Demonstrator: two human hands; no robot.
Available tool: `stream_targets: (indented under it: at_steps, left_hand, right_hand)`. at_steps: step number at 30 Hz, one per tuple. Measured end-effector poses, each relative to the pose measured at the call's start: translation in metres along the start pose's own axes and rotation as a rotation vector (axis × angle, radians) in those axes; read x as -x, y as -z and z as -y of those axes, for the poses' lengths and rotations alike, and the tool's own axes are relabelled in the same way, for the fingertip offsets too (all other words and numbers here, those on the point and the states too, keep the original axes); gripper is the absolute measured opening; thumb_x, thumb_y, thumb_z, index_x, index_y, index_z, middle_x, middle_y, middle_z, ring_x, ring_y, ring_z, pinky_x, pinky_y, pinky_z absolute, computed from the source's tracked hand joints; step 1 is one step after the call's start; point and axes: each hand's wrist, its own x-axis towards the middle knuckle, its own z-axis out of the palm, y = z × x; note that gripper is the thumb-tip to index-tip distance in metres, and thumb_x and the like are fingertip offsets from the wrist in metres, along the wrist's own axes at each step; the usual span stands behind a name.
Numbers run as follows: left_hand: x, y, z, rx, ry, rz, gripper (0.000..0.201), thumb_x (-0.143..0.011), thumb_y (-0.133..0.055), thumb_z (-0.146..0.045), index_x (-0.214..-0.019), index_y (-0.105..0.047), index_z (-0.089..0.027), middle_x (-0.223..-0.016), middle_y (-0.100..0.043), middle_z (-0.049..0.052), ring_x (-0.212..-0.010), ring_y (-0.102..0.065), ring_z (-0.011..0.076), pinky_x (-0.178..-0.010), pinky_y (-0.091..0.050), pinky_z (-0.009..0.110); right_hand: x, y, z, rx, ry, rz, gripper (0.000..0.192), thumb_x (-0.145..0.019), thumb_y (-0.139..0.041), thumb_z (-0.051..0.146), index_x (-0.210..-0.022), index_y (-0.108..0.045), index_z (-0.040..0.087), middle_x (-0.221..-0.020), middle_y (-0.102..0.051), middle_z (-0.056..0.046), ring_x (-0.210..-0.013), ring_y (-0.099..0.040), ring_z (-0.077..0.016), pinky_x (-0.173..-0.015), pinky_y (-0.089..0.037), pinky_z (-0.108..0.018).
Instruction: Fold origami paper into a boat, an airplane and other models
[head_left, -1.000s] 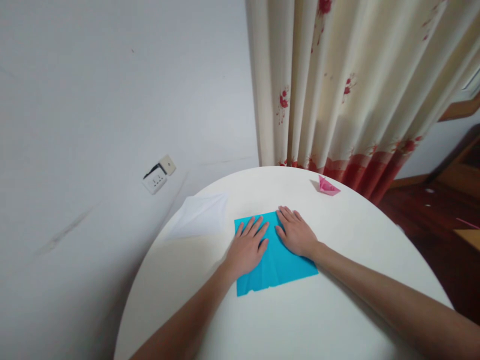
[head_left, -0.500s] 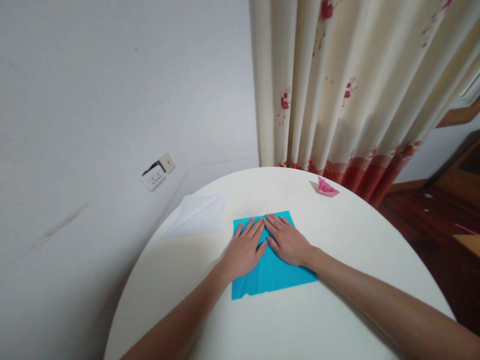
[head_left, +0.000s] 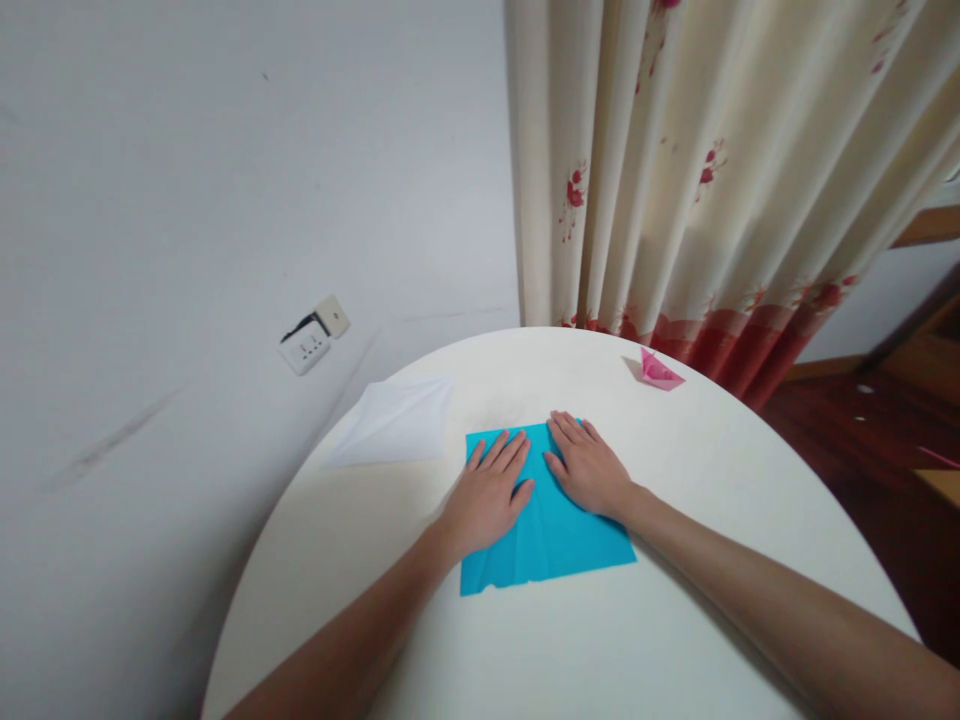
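A blue sheet of paper (head_left: 559,545) lies flat on the white round table (head_left: 510,650), with faint creases and a small nick in its near edge. Resting palm-down on its left part is my left hand (head_left: 487,495), fingers spread toward the far edge. My right hand (head_left: 589,465) presses on the upper right part, fingers stretched out and the tips at the far edge. A gap of blue paper shows between the two hands. Neither hand grips anything.
White paper (head_left: 397,420) lies at the table's left side. A pink folded paper boat (head_left: 660,372) stands near the far right rim. Behind the table are a wall with a socket (head_left: 306,347) and a floral curtain (head_left: 675,200).
My right hand has slid to the right across the blue paper, away from my left hand, which stays in place. The view has shifted slightly.
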Motion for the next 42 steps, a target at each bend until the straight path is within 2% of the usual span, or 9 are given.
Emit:
stream_targets:
  at_steps: [5,23,37,39,42]
  left_hand:
    - [-0.001,0.003,-0.001,-0.003,0.006,0.022,0.061,-0.106,-0.030,-0.049,-0.160,-0.025,-0.023,-0.167,-0.025,0.005,-0.155,-0.021,0.0278,-0.124,-0.023,0.058]
    - [-0.001,-0.001,0.001,0.020,0.001,0.003,0.060,-0.106,-0.029,-0.050,-0.160,-0.026,-0.025,-0.166,-0.029,0.005,-0.155,-0.021,0.0271,-0.124,-0.020,0.056]
    - [-0.001,-0.001,0.001,0.053,0.016,-0.017,0.058,-0.106,-0.030,-0.048,-0.159,-0.029,-0.025,-0.164,-0.032,0.005,-0.154,-0.023,0.0253,-0.125,-0.021,0.053]
    - [-0.001,-0.001,0.000,0.052,0.017,-0.022,0.058,-0.106,-0.030,-0.048,-0.159,-0.029,-0.025,-0.164,-0.033,0.005,-0.154,-0.023,0.0253,-0.125,-0.021,0.054]
    - [-0.002,-0.001,-0.001,0.043,0.021,-0.018,0.059,-0.106,-0.031,-0.046,-0.159,-0.029,-0.023,-0.165,-0.031,0.006,-0.155,-0.022,0.0256,-0.125,-0.020,0.054]
  right_hand:
    - [-0.001,-0.001,0.000,0.015,-0.058,-0.009,0.064,-0.104,-0.032,0.038,-0.156,-0.032,0.001,-0.164,-0.027,-0.019,-0.154,-0.023,-0.0291,-0.124,-0.020,-0.047]
    - [0.005,0.002,-0.007,-0.012,0.006,-0.022,0.060,-0.104,-0.034,0.037,-0.154,-0.038,0.004,-0.163,-0.031,-0.018,-0.152,-0.027,-0.0292,-0.124,-0.023,-0.048]
    - [0.005,0.005,-0.003,0.022,-0.019,-0.018,0.059,-0.103,-0.034,0.031,-0.154,-0.037,0.001,-0.162,-0.032,-0.019,-0.152,-0.028,-0.0310,-0.124,-0.023,-0.050]
    - [0.006,0.007,0.002,0.044,0.004,-0.066,0.057,-0.103,-0.032,0.027,-0.154,-0.037,0.000,-0.162,-0.032,-0.020,-0.153,-0.025,-0.0310,-0.124,-0.020,-0.051]
    - [0.010,0.008,0.013,0.037,0.146,-0.117,0.056,-0.103,-0.031,0.023,-0.154,-0.037,0.002,-0.163,-0.031,-0.018,-0.154,-0.022,-0.0283,-0.126,-0.016,-0.049]
